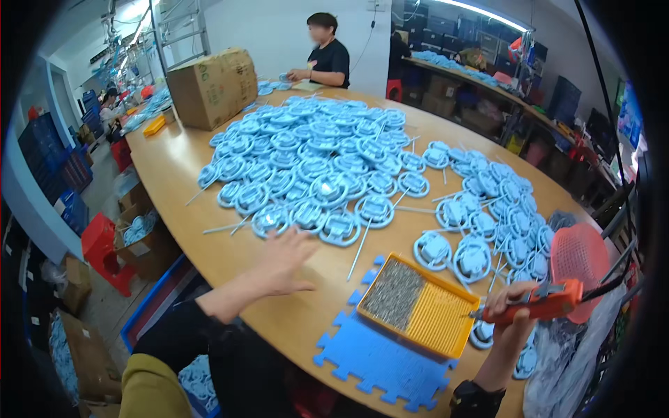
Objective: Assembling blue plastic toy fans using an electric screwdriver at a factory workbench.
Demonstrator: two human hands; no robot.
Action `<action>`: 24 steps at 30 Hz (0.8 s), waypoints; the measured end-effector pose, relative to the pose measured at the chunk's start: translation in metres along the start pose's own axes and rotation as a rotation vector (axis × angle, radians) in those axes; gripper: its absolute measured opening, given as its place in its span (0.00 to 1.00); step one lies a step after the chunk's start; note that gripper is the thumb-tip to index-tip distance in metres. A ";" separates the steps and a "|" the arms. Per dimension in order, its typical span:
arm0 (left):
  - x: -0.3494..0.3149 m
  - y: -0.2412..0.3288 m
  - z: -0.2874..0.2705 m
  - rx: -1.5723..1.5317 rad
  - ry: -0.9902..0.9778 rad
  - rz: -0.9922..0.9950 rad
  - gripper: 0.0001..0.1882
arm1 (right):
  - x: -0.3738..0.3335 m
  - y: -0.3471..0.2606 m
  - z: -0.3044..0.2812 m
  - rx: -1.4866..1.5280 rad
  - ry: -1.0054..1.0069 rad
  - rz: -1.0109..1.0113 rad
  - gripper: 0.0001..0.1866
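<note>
A large pile of light blue round plastic parts (327,189), some with thin sticks, covers the middle of the table. My left hand (282,261) reaches toward its near edge with fingers spread and nothing in the palm. Gripped in my right hand (507,313) is an orange-red electric screwdriver (547,302), its tip pointing left over a yellow tray (456,348). Small grey screws (395,292) fill the tray's left part; its ribbed right part shows bare. Under the tray lies a blue interlocking foam mat (380,359).
More blue parts (512,202) spread along the right side. A red mesh basket (580,268) and clear plastic bags (568,362) lie at the right edge. At the back left stands a cardboard box (212,89). Across the table another person (331,59) works. A red stool (106,251) stands left.
</note>
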State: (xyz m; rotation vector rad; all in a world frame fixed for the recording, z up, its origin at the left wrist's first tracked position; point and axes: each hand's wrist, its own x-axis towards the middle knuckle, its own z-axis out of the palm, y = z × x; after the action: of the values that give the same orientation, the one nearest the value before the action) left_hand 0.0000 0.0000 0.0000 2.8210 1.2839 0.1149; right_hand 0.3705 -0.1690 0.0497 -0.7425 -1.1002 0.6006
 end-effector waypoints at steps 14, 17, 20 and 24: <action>0.216 -0.026 0.041 0.186 0.061 0.035 0.43 | 0.053 0.012 -0.054 -0.197 0.089 -0.083 0.30; 0.229 -0.028 0.023 0.146 -0.132 -0.039 0.43 | 0.060 0.012 -0.069 -0.230 0.109 -0.080 0.30; 0.269 0.003 0.015 0.092 -0.010 0.006 0.37 | 0.065 0.012 -0.077 -0.234 0.152 -0.101 0.31; 0.340 0.034 0.033 0.088 0.217 0.148 0.33 | 0.069 0.014 -0.093 -0.185 0.104 -0.067 0.31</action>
State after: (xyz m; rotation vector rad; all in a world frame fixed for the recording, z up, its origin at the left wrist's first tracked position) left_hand 0.2509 0.2344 -0.0138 3.0481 1.1390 0.3878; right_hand 0.4804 -0.1299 0.0528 -0.8837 -1.0890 0.4019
